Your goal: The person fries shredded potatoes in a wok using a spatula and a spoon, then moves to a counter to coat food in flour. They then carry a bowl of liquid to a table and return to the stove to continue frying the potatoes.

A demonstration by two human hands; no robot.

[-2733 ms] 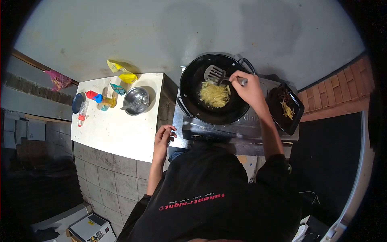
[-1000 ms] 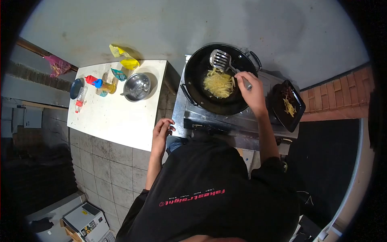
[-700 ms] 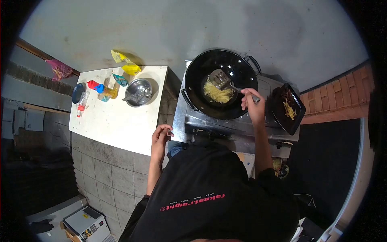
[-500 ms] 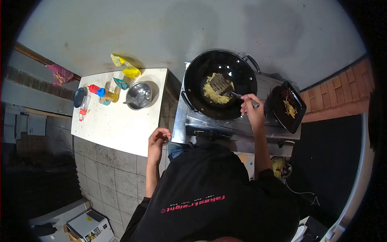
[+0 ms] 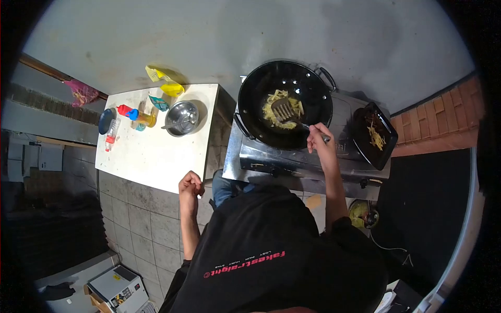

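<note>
My right hand [image 5: 322,142] is closed round the handle of a slotted metal spatula [image 5: 283,108]. The spatula's head rests over pale yellow shredded food [image 5: 276,96] inside a black wok [image 5: 314,102], which stands on a metal gas stove [image 5: 261,157]. Beside the near corner of the white table, my left hand [image 5: 191,184] has its fingers curled, and what they hold, if anything, is too small to make out. A black tray [image 5: 390,136] with yellow shreds and dark pieces lies on the stove's right side.
On the white table [image 5: 148,167] stand a steel bowl [image 5: 189,128] with a spoon, a yellow bag [image 5: 172,89], a green packet [image 5: 158,103], a blue-capped yellow bottle [image 5: 144,119], a red-capped clear bottle [image 5: 111,136] and a dark blue round item [image 5: 106,121]. A wall rises behind.
The spatula has come down from the wok's far side onto the shredded food, and my right hand has moved nearer to me. My left hand has shifted left, its fingers more curled.
</note>
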